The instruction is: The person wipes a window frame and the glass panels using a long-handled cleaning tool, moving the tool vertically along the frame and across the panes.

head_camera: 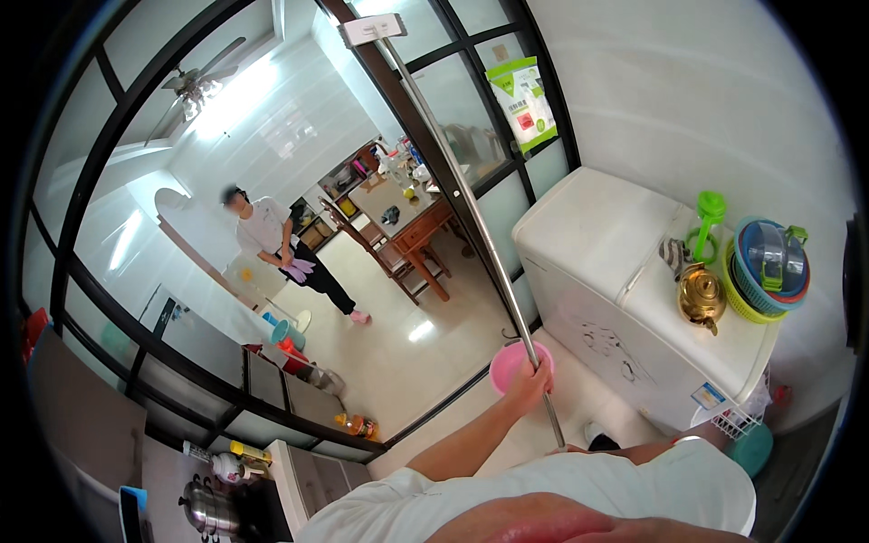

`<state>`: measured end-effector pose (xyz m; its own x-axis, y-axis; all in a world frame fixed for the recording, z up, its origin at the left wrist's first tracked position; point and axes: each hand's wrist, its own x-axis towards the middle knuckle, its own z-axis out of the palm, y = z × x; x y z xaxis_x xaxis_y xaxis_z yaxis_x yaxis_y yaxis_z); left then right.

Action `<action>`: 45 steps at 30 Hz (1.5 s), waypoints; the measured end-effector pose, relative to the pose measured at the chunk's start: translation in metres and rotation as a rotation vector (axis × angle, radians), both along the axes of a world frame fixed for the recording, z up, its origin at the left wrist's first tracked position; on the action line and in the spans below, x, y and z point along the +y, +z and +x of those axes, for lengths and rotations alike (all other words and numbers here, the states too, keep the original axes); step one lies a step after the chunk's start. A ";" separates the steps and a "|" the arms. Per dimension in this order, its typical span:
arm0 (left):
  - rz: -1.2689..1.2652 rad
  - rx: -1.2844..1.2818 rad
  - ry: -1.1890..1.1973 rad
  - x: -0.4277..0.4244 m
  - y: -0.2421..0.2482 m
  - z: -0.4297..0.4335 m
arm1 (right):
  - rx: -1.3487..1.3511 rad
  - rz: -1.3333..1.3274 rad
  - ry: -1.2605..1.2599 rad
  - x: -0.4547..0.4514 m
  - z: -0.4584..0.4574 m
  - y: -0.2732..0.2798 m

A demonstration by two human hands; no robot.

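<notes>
A long metal pole slants up in front of me, topped by a flat white mop or wiper head. My left hand is closed around its lower part. Close to my shirt, at the pole's bottom end, my right hand grips it, mostly hidden by the shirt. The head is raised near the top of a dark-framed glass partition; whether it touches cannot be seen. Behind my left hand, a pink bucket stands on the floor.
On my right, a white chest freezer bears a brass-coloured kettle and stacked plastic baskets. Beyond the doorway, a person holding purple gloves stands near a wooden table. A steel pot sits at lower left.
</notes>
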<state>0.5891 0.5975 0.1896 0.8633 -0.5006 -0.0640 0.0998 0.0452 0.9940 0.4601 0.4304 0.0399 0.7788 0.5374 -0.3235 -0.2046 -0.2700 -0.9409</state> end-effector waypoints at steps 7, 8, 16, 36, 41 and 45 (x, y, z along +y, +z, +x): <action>-0.101 0.096 0.024 -0.048 -0.014 0.006 | 0.013 0.027 -0.065 -0.046 -0.009 0.010; -0.104 0.062 0.007 -0.057 -0.020 0.006 | 0.017 0.027 -0.066 -0.056 -0.009 0.011; 0.003 0.005 0.057 -0.139 -0.062 0.017 | 0.042 0.052 -0.084 -0.136 0.005 0.022; -0.584 -0.108 0.322 -0.209 0.172 0.078 | 0.428 0.606 -0.335 -0.172 0.063 0.121; -0.495 -0.080 0.252 -0.209 0.197 0.097 | 0.169 0.450 -0.188 -0.181 0.075 0.164; -0.405 -0.080 0.263 -0.232 0.129 0.068 | -0.069 0.165 -0.155 -0.215 0.046 0.092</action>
<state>0.6573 0.3654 0.3187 0.9582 -0.2355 0.1623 -0.0429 0.4429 0.8955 0.5058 0.2159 0.1314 0.8731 0.4513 -0.1843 -0.1654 -0.0815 -0.9829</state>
